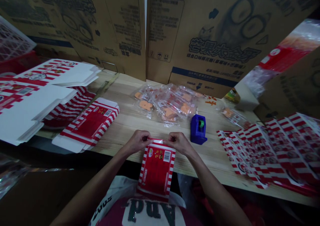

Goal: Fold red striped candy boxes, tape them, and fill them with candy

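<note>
A red carton with white-striped edges and a barcode (157, 169) is held over the table's front edge, close to my body. My left hand (139, 141) pinches its far left corner, and my right hand (178, 142) pinches the far right corner. Whether its far end is fully closed I cannot tell. Just right of my right hand stands a blue tape dispenser (198, 129) with a green core. Beyond both hands lies a pile of clear plastic packets (172, 104) with orange shapes inside.
Flat striped cartons (93, 122) and white-backed carton sheets (40, 99) lie at the left. Formed striped cartons (270, 149) stand in a row at the right. Large brown cardboard boxes (200, 36) wall off the back. A single packet (233, 116) lies right of the dispenser.
</note>
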`<action>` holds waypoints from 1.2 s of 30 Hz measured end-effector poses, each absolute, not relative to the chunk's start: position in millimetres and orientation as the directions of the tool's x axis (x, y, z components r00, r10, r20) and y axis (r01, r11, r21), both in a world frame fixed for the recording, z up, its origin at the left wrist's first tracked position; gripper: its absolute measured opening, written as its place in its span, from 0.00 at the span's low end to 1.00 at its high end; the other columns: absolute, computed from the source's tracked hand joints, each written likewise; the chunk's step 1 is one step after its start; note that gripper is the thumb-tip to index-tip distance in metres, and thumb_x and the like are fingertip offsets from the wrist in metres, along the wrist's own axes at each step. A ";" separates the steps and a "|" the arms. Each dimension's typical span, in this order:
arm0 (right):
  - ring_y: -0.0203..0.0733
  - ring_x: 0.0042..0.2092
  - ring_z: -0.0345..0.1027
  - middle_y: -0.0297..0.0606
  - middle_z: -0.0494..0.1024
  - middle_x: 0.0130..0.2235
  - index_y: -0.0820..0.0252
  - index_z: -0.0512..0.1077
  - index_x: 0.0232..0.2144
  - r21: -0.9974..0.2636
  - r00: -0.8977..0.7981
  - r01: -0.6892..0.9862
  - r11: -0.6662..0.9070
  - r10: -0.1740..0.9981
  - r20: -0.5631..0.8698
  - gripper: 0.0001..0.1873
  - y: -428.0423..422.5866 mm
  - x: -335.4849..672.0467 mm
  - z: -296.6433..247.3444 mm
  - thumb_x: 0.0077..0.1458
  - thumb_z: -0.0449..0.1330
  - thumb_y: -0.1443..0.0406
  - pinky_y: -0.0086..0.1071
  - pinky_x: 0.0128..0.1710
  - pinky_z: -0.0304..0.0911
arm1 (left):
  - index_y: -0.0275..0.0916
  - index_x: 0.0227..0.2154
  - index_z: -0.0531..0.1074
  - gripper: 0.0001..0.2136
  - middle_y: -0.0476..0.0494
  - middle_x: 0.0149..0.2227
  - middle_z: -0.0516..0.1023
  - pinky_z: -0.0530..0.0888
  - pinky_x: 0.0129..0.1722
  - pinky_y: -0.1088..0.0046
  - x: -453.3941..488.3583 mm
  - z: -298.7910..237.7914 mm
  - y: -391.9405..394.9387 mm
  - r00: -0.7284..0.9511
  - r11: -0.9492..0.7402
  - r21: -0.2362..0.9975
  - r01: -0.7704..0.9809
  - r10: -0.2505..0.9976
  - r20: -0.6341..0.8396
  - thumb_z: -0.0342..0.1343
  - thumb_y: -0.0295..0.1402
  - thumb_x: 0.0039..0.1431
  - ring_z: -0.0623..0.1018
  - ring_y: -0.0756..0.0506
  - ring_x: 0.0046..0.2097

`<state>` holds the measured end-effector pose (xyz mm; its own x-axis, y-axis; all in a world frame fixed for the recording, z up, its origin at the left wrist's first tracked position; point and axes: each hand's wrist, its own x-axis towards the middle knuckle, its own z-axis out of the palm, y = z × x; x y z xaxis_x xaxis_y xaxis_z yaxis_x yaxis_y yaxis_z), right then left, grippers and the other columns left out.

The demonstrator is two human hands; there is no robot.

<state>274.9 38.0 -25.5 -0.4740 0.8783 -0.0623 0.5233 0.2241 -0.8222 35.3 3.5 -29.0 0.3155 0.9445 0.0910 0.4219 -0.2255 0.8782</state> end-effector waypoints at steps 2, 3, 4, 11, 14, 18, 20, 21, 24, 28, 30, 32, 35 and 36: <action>0.31 0.23 0.52 0.28 0.61 0.18 0.60 0.61 0.15 -0.780 -0.454 0.569 0.261 0.891 -0.033 0.19 36.4 272.7 -25.7 0.47 0.64 0.58 0.26 0.23 0.47 | 0.33 0.24 0.74 0.07 0.47 0.23 0.75 0.66 0.27 0.79 33.8 -29.8 2.0 0.309 -0.227 0.875 0.427 0.946 0.095 0.54 0.29 0.52 0.71 0.52 0.25; 0.31 0.23 0.52 0.28 0.60 0.18 0.60 0.60 0.15 -0.765 -0.441 0.585 0.268 0.897 -0.024 0.19 35.3 272.4 -26.4 0.47 0.63 0.59 0.26 0.23 0.46 | 0.33 0.24 0.74 0.07 0.47 0.23 0.75 0.66 0.27 0.79 33.2 -30.3 1.6 0.308 -0.228 0.874 0.429 0.947 0.096 0.55 0.30 0.53 0.71 0.52 0.25; 0.31 0.23 0.52 0.28 0.60 0.18 0.60 0.60 0.15 -0.760 -0.436 0.592 0.269 0.900 -0.020 0.19 34.4 272.6 -27.3 0.47 0.63 0.60 0.26 0.23 0.46 | 0.33 0.24 0.75 0.07 0.47 0.23 0.75 0.66 0.27 0.79 32.9 -30.8 1.4 0.309 -0.229 0.873 0.429 0.946 0.096 0.55 0.30 0.53 0.71 0.51 0.25; 0.32 0.24 0.56 0.29 0.64 0.19 0.62 0.65 0.17 -0.795 -0.511 0.544 0.270 0.858 -0.058 0.19 39.8 272.0 -25.0 0.49 0.64 0.56 0.25 0.23 0.49 | 0.34 0.25 0.76 0.07 0.45 0.25 0.77 0.67 0.29 0.79 34.7 -31.2 3.1 0.345 -0.263 0.870 0.417 0.931 0.117 0.55 0.30 0.54 0.73 0.51 0.27; 0.32 0.24 0.59 0.30 0.68 0.20 0.62 0.69 0.19 -0.802 -0.589 0.517 0.298 0.804 -0.081 0.17 45.8 266.2 -21.4 0.50 0.64 0.56 0.25 0.23 0.50 | 0.34 0.25 0.76 0.07 0.46 0.25 0.77 0.67 0.29 0.79 33.7 -31.8 2.2 0.360 -0.281 0.868 0.410 0.924 0.130 0.55 0.29 0.55 0.73 0.51 0.28; 0.36 0.28 0.66 0.34 0.75 0.25 0.62 0.75 0.24 -0.908 -0.604 0.366 0.205 0.795 -0.064 0.16 42.7 267.6 -27.9 0.51 0.63 0.54 0.27 0.27 0.58 | 0.34 0.24 0.75 0.08 0.46 0.24 0.75 0.66 0.28 0.79 25.8 -36.9 -0.4 0.292 -0.272 0.864 0.423 0.944 0.154 0.55 0.30 0.55 0.72 0.51 0.28; 0.40 0.31 0.70 0.36 0.79 0.30 0.61 0.78 0.30 -0.968 -0.540 0.242 0.058 0.837 -0.085 0.16 34.9 273.1 -36.3 0.49 0.65 0.53 0.30 0.31 0.64 | 0.34 0.25 0.75 0.08 0.46 0.25 0.75 0.66 0.27 0.79 21.3 -40.2 -1.7 0.256 -0.259 0.867 0.425 0.953 0.159 0.55 0.30 0.56 0.72 0.51 0.28; 0.41 0.32 0.71 0.37 0.80 0.31 0.61 0.78 0.31 -0.983 -0.488 0.183 -0.013 0.867 -0.102 0.17 30.1 276.1 -40.8 0.47 0.66 0.53 0.32 0.33 0.65 | 0.34 0.26 0.76 0.08 0.45 0.26 0.75 0.67 0.28 0.79 19.8 -41.8 -2.3 0.246 -0.255 0.871 0.420 0.956 0.161 0.55 0.31 0.57 0.73 0.51 0.29; 0.42 0.32 0.73 0.38 0.81 0.31 0.60 0.79 0.31 -0.991 -0.349 0.077 -0.110 0.928 -0.131 0.16 16.3 282.6 -50.8 0.48 0.66 0.52 0.34 0.35 0.67 | 0.34 0.30 0.78 0.09 0.43 0.28 0.77 0.68 0.30 0.78 19.2 -45.6 -3.8 0.242 -0.257 0.890 0.376 0.955 0.174 0.55 0.31 0.58 0.75 0.50 0.31; 0.42 0.32 0.73 0.38 0.81 0.30 0.60 0.79 0.29 -0.994 -0.285 0.087 -0.060 0.955 -0.082 0.15 5.8 282.9 -52.7 0.50 0.65 0.53 0.33 0.34 0.68 | 0.34 0.31 0.79 0.10 0.43 0.27 0.75 0.68 0.29 0.77 22.6 -48.9 -4.9 0.245 -0.265 0.912 0.313 0.950 0.193 0.55 0.33 0.58 0.74 0.49 0.31; 0.43 0.33 0.74 0.40 0.81 0.32 0.60 0.79 0.32 -0.992 -0.282 0.126 0.006 0.959 -0.030 0.15 1.9 281.7 -51.9 0.50 0.65 0.54 0.33 0.34 0.69 | 0.35 0.31 0.80 0.09 0.44 0.28 0.75 0.68 0.29 0.77 23.1 -50.1 -5.4 0.243 -0.254 0.920 0.298 0.952 0.184 0.57 0.34 0.57 0.74 0.49 0.31; 0.45 0.36 0.75 0.42 0.82 0.36 0.59 0.79 0.34 -0.982 -0.277 0.170 0.078 0.960 0.029 0.14 -2.6 280.8 -52.4 0.50 0.65 0.55 0.34 0.36 0.70 | 0.35 0.31 0.80 0.08 0.44 0.28 0.75 0.68 0.28 0.77 23.1 -51.0 -6.2 0.244 -0.235 0.927 0.292 0.956 0.165 0.59 0.35 0.55 0.74 0.50 0.30; 0.47 0.41 0.75 0.43 0.81 0.39 0.58 0.79 0.34 -0.970 -0.237 0.196 0.146 0.967 0.097 0.12 -9.5 279.9 -56.2 0.51 0.65 0.56 0.37 0.41 0.70 | 0.35 0.31 0.79 0.08 0.45 0.28 0.74 0.68 0.29 0.77 24.4 -51.6 -8.5 0.240 -0.213 0.929 0.302 0.960 0.143 0.60 0.35 0.55 0.74 0.50 0.30; 0.47 0.42 0.75 0.44 0.81 0.39 0.58 0.78 0.33 -0.969 -0.223 0.197 0.150 0.969 0.105 0.11 -11.4 279.3 -57.9 0.52 0.64 0.57 0.38 0.43 0.70 | 0.35 0.30 0.79 0.08 0.45 0.28 0.74 0.68 0.29 0.77 25.3 -51.5 -9.3 0.234 -0.210 0.928 0.308 0.962 0.139 0.59 0.35 0.55 0.74 0.50 0.31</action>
<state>279.3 -11.4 -57.9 -0.2227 0.9693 0.1046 0.1972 0.1498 -0.9689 25.3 -9.3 -51.5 0.2344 0.9621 0.1395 0.3082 -0.2096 0.9279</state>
